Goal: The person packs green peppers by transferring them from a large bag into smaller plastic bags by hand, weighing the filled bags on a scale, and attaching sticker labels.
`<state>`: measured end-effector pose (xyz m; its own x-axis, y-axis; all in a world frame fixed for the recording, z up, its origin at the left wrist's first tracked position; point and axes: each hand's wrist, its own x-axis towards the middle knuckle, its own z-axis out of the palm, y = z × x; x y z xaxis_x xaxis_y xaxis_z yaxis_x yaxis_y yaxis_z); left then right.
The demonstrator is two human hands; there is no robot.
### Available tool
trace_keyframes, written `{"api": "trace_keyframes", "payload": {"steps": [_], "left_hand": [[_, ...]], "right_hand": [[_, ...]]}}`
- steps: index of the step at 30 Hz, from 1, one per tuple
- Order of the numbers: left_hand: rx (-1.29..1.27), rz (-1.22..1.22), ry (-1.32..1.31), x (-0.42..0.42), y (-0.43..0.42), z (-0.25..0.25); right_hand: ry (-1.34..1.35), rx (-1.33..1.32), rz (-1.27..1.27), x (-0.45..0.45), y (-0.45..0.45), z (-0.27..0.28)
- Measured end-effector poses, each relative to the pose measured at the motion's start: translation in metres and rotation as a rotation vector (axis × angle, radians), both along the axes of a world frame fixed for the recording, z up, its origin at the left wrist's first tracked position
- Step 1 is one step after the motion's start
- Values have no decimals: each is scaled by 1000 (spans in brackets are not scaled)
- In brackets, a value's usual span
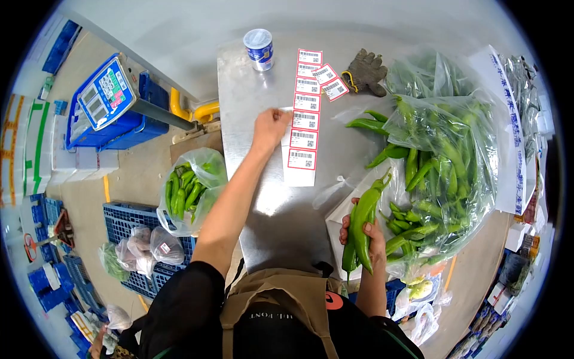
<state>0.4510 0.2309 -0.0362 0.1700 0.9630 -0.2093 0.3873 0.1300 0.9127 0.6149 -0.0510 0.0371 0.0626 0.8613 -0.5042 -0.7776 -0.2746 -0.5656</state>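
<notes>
My left hand (274, 127) is at the left edge of a strip of red-bordered barcode labels (304, 121) on the steel table (239, 102). Its fingers are pressed together, and whatever they pinch is too small to make out. In my right hand (373, 239) are several long green peppers (362, 230), held near the table's front right. Beside them a large clear plastic bag (454, 155) full of green peppers lies on its side, with some peppers spilling from its mouth. Two loose labels (330, 82) overlap the strip's upper right.
A blue-and-white can (259, 51) and a dark knitted glove (365, 72) are at the table's back. To the left are a blue scale (104, 96), a bag of peppers (190, 191) and blue crates (122, 218). Another person's hand (97, 340) shows at lower left.
</notes>
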Motion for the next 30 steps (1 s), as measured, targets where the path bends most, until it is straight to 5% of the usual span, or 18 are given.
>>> {"api": "trace_keyframes", "payload": {"steps": [6, 15, 19, 26, 30], "left_hand": [[-37, -198, 470, -27, -108, 27], [10, -193, 476, -23, -131, 27], [360, -113, 500, -17, -159, 10], [139, -174, 380, -18, -161, 12], [634, -156, 222, -22, -147, 48]], "right_hand": [[24, -5, 4, -1, 2, -6], [-14, 54, 69, -8, 19, 2], [-3, 64, 43, -4, 16, -3], [21, 87, 16, -2, 16, -1], [-24, 129, -20, 2, 19, 1]]}}
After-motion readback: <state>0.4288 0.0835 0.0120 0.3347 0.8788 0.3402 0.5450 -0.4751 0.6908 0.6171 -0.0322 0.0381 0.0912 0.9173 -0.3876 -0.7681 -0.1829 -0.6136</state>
